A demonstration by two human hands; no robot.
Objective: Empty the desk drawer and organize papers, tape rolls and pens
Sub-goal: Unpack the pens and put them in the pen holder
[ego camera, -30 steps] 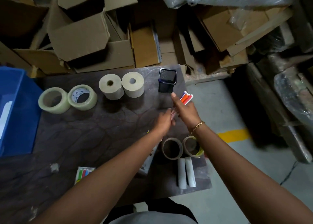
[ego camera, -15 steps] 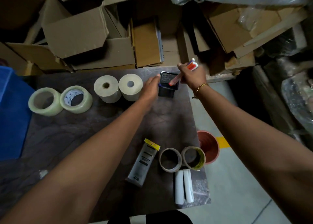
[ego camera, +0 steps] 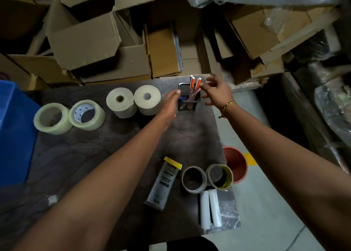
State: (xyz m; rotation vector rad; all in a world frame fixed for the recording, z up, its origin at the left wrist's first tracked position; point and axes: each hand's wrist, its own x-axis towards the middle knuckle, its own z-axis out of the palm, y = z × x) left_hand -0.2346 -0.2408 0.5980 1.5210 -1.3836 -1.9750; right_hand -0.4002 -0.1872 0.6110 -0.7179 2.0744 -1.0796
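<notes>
Two orange-and-white pens point(ego camera: 195, 84) stand tilted in a black mesh pen holder point(ego camera: 189, 100) at the far right part of the dark counter point(ego camera: 79, 155), their capped ends sticking up above its rim. The left hand point(ego camera: 170, 103) lies flat against the holder's left side, fingers straight and touching the mesh, gripping nothing that can be seen. The right hand point(ego camera: 215, 90) hovers just to the right of the pens with fingers spread and loose — open, holding nothing, with a gold bracelet point(ego camera: 228, 105) on its wrist. Left of the holder, two thick cream tape rolls point(ego camera: 133, 100) stand side by side, touching, and farther left two clear tape rolls point(ego camera: 69, 116) sit on the counter, also touching, near a blue bin point(ego camera: 13, 136) at the counter's left edge. Near the front right corner lie a grey flat packet with a yellow header point(ego camera: 164, 184), two almost spent tape cores point(ego camera: 207, 175) side by side, and two white rolled papers point(ego camera: 209, 209) lying parallel just in front of the cores. A reddish bucket point(ego camera: 237, 163) stands on the floor just beside the counter's right edge — behind the counter, open cardboard boxes point(ego camera: 98, 41) are piled up
</notes>
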